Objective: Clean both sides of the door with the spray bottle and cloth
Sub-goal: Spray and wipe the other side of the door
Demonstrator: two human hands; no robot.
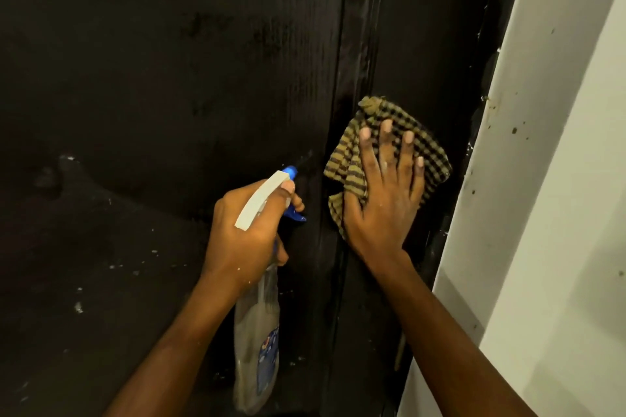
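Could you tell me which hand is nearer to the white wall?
Right. The right hand presses the cloth beside the wall; the left hand, gripping the spray bottle, is farther left.

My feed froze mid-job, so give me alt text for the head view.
The right hand presses a checked cloth flat against the dark door, while the left hand grips a spray bottle aimed at the door. A white wall stands to the right.

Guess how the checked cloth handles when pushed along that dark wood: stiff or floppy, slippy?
Probably floppy: the cloth bunches and folds around the flat right hand. Likely light, since flat pressure alone pins it to the dark wood. Its woven face should drag rather than slip, though the wood looks glossy.
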